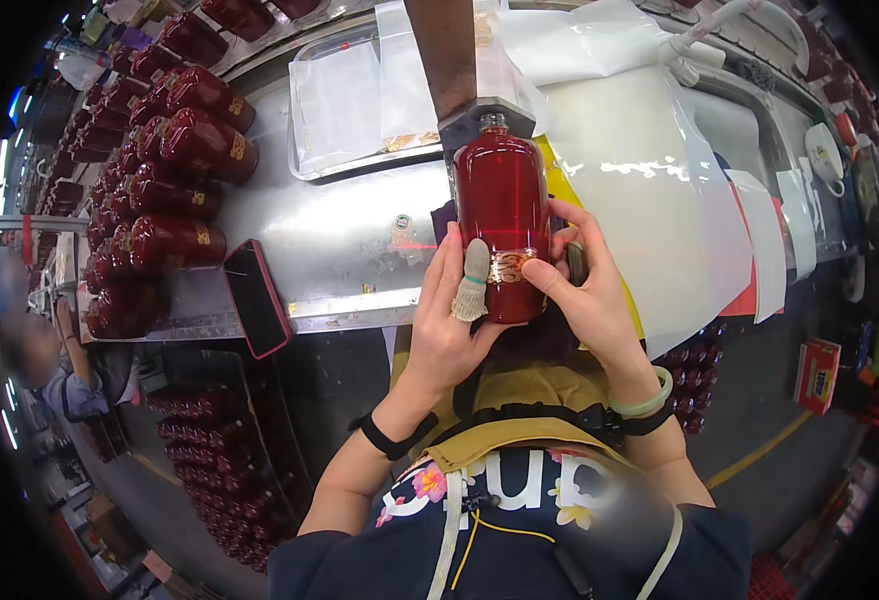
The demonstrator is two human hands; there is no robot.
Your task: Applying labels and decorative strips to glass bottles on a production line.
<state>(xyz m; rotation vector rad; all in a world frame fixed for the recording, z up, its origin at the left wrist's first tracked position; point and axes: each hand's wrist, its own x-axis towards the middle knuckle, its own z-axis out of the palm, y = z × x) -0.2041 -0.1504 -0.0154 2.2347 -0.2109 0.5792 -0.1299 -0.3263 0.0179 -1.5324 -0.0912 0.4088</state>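
Red bottle: it lies between your two hands, neck pointing away from you and base toward your body.
Gold emblem: on the bottle, near its base, right under your right thumb.
Left hand: your left hand grasps the bottle along its left side; a knitted finger cover with a green band lies against the glass.
Right hand: your right hand grasps the right side, thumb pressed to the emblem; a dark finger cover shows behind that thumb.
Wrists: you wear a black band on the left, and a pale green bangle on the right.
Metal bar: a brown bar ends beyond both hands at the bottle's neck; whether they touch, you cannot tell from here.
Phone: a dark phone in a red case sits left of your left hand, at the near edge of the tabletop.
Bottle rows: more red bottles stand farther left of that hand.
Tray: a metal tray with white sheets is beyond your left hand.
Translucent sheet: a large sheet spreads to the right of your right hand.
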